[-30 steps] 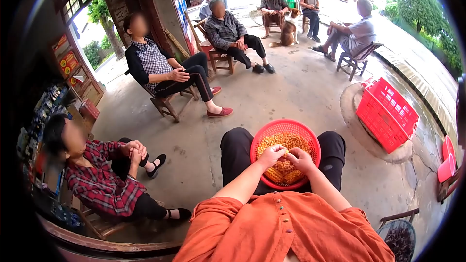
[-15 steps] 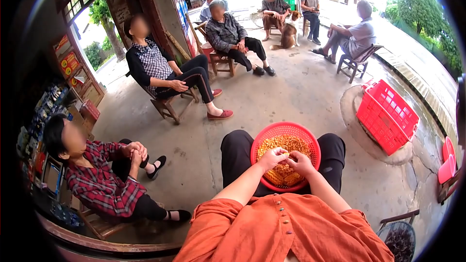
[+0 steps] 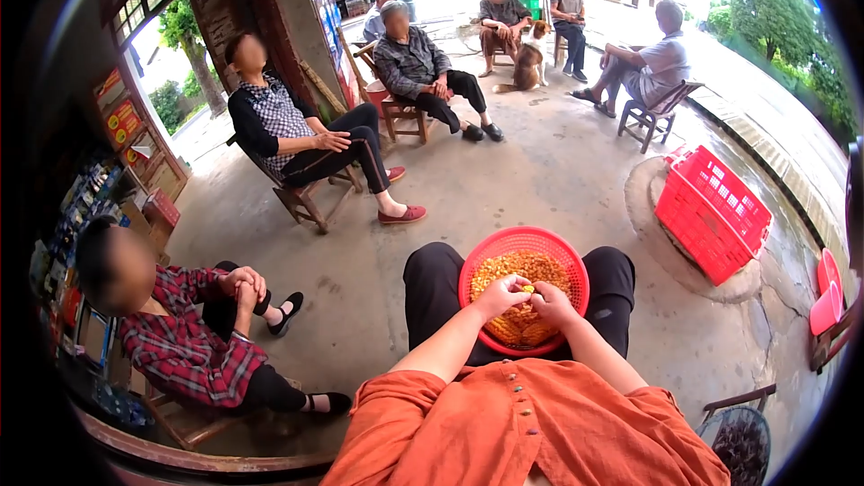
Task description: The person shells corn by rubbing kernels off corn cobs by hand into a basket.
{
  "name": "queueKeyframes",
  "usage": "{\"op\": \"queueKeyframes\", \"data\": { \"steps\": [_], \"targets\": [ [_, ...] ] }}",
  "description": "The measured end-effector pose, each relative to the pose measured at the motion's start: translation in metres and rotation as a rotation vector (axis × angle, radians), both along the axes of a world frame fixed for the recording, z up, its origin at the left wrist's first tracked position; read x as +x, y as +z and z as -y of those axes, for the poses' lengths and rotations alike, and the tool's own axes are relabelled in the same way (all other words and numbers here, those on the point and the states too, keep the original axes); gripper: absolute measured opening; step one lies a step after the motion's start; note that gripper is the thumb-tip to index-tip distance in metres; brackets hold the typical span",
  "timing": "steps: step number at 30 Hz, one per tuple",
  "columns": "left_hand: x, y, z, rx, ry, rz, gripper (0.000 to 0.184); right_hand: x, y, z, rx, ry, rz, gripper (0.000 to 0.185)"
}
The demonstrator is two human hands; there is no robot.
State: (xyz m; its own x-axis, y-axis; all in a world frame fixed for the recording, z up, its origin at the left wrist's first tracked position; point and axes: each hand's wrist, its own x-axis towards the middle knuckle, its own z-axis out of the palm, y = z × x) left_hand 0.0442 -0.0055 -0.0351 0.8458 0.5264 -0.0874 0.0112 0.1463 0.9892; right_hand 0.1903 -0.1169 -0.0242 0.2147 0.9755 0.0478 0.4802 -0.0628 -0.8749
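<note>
A round red perforated basket [image 3: 467, 281] rests on my lap between my knees. Loose yellow-orange corn kernels [image 3: 531, 263] fill much of it, and corn cobs [image 3: 529, 331] lie at its near side. Over the basket, my left hand [image 3: 501, 295] and my right hand [image 3: 552, 301] are close together with fingers pinched. Between their fingertips shows a small yellow piece of corn [image 3: 527, 289]. Both hands are closed on it, and the fingers hide most of the piece.
Stacked red crates [image 3: 713, 214] stand on the floor at the right, with pink basins [image 3: 825, 308] farther right. A seated person in plaid [image 3: 193, 333] is at the left; several people sit beyond, near a dog [image 3: 528, 61]. A mesh container [image 3: 741, 445] is at lower right.
The view has shifted slightly. My hands stay together over the basket, with the fingertips a little farther apart and the yellow piece now showing between them. The dog has turned its head.
</note>
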Motion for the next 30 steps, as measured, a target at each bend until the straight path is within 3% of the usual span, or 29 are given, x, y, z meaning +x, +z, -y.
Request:
{"op": "queueKeyframes", "data": {
  "steps": [5, 10, 14, 18, 20, 24, 26, 30],
  "targets": [
    [0.002, -0.006, 0.000, 0.047, -0.014, -0.022, 0.025, -0.005, 0.011, 0.003, -0.004, -0.022, 0.084, 0.024],
    [0.001, -0.002, 0.003, -0.010, -0.022, -0.031, 0.024, 0.005, -0.017, -0.004, -0.005, -0.025, 0.124, 0.022],
    [-0.002, 0.002, 0.001, -0.008, -0.033, -0.034, 0.025, 0.006, -0.011, -0.004, -0.061, -0.070, -0.044, 0.025],
    [-0.003, 0.005, 0.002, 0.060, 0.007, -0.092, 0.027, 0.005, -0.029, -0.009, 0.098, -0.114, -0.209, 0.028],
    [-0.002, -0.004, 0.000, 0.115, 0.044, -0.106, 0.028, 0.006, 0.014, 0.002, 0.283, -0.190, 0.389, 0.030],
    [0.000, -0.006, -0.004, 0.068, -0.062, -0.106, 0.029, -0.002, 0.134, 0.019, 0.566, -0.121, 0.219, 0.019],
    [0.000, -0.007, -0.002, 0.116, -0.010, -0.110, 0.026, -0.017, 0.221, 0.042, 0.802, -0.039, 0.258, 0.016],
    [0.001, -0.019, -0.008, -0.046, 0.001, -0.010, 0.024, -0.056, 0.364, 0.118, 0.988, 0.196, 0.576, 0.014]
  ]
}}
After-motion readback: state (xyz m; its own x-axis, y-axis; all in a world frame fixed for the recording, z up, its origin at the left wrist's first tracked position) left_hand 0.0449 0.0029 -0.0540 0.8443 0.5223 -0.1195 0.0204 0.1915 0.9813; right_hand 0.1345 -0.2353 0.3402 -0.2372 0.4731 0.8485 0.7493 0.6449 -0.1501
